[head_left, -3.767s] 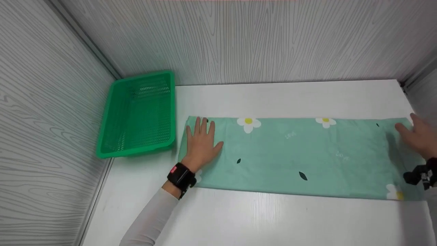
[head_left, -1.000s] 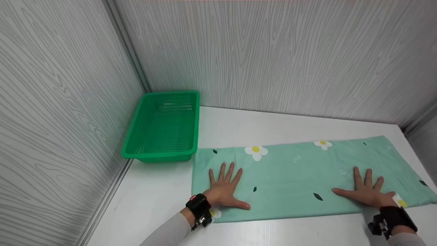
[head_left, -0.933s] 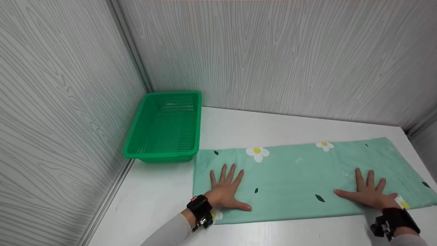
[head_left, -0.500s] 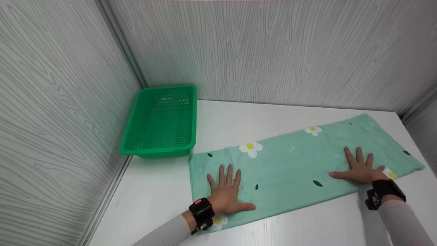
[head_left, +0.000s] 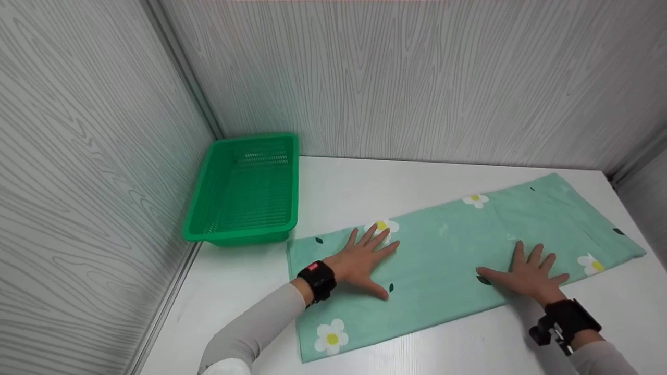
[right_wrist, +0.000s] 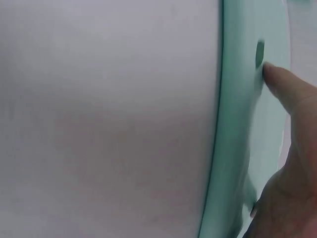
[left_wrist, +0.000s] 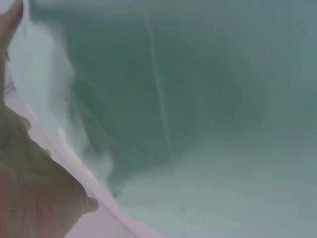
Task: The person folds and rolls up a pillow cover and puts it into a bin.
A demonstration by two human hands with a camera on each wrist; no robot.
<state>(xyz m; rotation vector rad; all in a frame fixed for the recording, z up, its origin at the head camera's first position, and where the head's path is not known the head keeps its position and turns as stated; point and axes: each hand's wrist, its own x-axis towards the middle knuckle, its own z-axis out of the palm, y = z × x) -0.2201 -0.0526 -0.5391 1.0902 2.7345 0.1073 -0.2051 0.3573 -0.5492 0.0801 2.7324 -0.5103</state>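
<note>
A folded mint-green cloth [head_left: 443, 260] with white daisies and dark leaves lies slantwise across the table, its right end farther back. My left hand [head_left: 362, 263] is over its left part with fingers spread, the fingertips by a daisy near the back edge. Near the front edge, right of the middle, my right hand [head_left: 529, 276] has its fingers spread and its thumb by a dark leaf. In the right wrist view the thumb of the right hand [right_wrist: 297, 129] is at the cloth [right_wrist: 233, 124]. The left wrist view shows the left hand [left_wrist: 34, 183] beside blurred cloth [left_wrist: 223, 124].
A green plastic basket [head_left: 293, 208] with slotted sides stands at the back left, close to the cloth's left corner. White table surface [head_left: 354, 182] shows behind and in front of the cloth. Wood-grained panels [head_left: 391, 78] enclose the back and sides.
The cloth has turned from lying nearly straight to a slant, its right end going back. In the last half second, my left hand moved back and right, my right hand toward the front and left.
</note>
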